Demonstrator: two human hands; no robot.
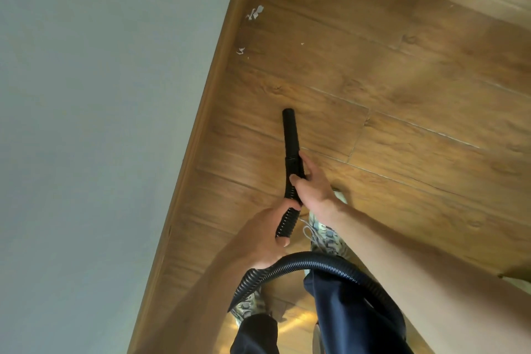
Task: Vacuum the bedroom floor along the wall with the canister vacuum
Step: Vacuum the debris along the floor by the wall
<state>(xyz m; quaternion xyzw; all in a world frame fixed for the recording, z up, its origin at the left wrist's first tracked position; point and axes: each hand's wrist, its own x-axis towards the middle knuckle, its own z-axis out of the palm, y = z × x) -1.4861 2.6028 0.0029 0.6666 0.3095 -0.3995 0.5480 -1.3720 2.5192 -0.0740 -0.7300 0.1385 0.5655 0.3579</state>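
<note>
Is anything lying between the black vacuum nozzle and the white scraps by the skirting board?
Nothing visible: only wood-grain floor lies between the black plastic nozzle and the nearest white scraps beside the wooden skirting.

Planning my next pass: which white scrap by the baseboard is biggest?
The ragged cluster beside the baseboard, beyond the smaller curl that lies nearer the nozzle.

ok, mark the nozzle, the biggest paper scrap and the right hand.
nozzle [290, 132]: head view, mid-length of the rigid tube.
paper scrap [255, 12]: head view, middle of the white piece.
right hand [314, 185]: head view, back of the hand.
</note>
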